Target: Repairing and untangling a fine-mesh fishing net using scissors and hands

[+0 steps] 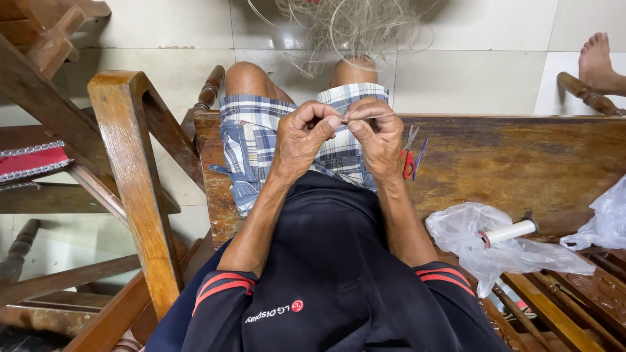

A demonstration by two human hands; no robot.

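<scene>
I sit on a wooden bench (521, 156) and look down at my lap. My left hand (301, 138) and my right hand (377, 133) are raised together over my plaid shorts (251, 140), fingertips almost touching. Both pinch a thin pale line (365, 118) that runs between them. A tangled heap of fine net and line (355, 29) lies on the tiled floor beyond my knees. Whether the pinched line joins that heap I cannot tell.
Small red-and-blue-handled scissors (409, 156) lie on the bench beside my right hand. A white spool (512, 231) rests on a crumpled clear plastic bag (469, 244) to my right. A wooden chair armrest (130, 182) stands at my left. Another person's bare foot (596, 62) shows at top right.
</scene>
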